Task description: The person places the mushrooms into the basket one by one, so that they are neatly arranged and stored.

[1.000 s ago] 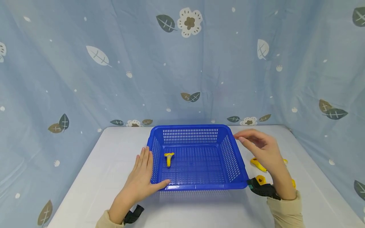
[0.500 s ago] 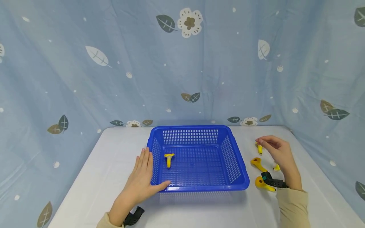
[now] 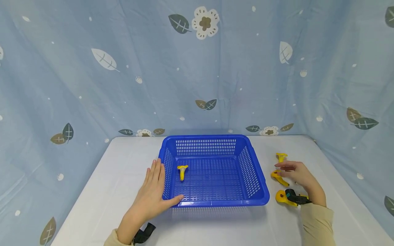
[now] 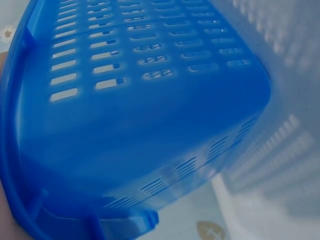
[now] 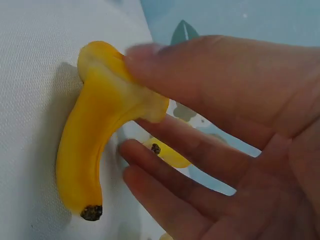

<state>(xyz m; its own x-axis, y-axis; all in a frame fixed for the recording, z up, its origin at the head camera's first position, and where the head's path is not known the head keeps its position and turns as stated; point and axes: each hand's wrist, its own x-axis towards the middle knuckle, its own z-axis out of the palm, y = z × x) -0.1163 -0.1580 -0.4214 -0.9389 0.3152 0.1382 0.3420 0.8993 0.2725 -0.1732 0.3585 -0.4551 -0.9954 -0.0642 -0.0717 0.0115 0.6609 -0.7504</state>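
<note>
My left hand (image 3: pixel 150 191) rests on the near left corner of a blue plastic basket (image 3: pixel 212 203), fingers straight along the side and thumb over the front rim. Inside the basket, on the left, lies one yellow mushroom (image 3: pixel 182 172) with a flared cap. Right of the basket, my right hand (image 3: pixel 300 176) reaches over a curved yellow mushroom (image 3: pixel 281 179). In the right wrist view, the thumb (image 5: pixel 150 60) overlaps the cap of this mushroom (image 5: pixel 82 150), whose stem tip is dark. The index finger lies by the cap's lower edge; firm contact cannot be told.
Another yellow mushroom (image 3: pixel 281 156) lies just beyond my right hand. A third mushroom (image 3: pixel 283 198) is nearer, partly behind the black wrist strap (image 3: pixel 297 198). Everything stands on a white table (image 3: pixel 129 153), backed by a patterned blue curtain (image 3: pixel 138 112).
My right hand has gone from beside the basket's right rim to the far mushroom, then closer to the curved one. My left hand and the basket stay nearly still.
</note>
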